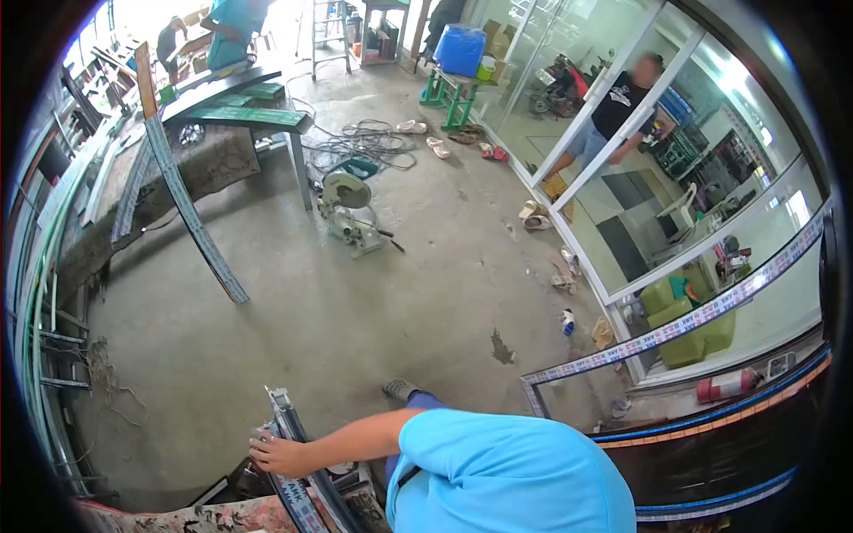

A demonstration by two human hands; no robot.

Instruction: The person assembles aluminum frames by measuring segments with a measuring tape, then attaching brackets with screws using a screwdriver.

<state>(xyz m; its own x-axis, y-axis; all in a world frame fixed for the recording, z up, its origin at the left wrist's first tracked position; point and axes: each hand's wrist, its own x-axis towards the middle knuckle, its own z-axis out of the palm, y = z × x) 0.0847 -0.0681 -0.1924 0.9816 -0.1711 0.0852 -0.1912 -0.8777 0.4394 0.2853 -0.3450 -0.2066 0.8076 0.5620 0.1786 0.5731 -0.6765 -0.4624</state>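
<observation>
My right hand (280,455) reaches to the left from a blue sleeve, its fingers closed over a metal profile (298,502) covered in printed protective tape. A second, darker profile (330,499) runs right beside it, and the upper end (278,395) of the metal pieces points away from me. What the fingertips press on underneath is hidden. Below lies a red and dark patterned surface (191,520). My own shoulder and back fill the lower middle, and my shoe (400,388) shows beyond the arm. My left hand is out of sight.
A chop saw (348,200) stands on the concrete floor by coiled cables (369,142). A long taped strip (182,178) leans on the workbench (222,155). Taped frame (675,329) and fire extinguisher (724,385) are right. One person (617,107) is behind glass; another (233,31) is at back.
</observation>
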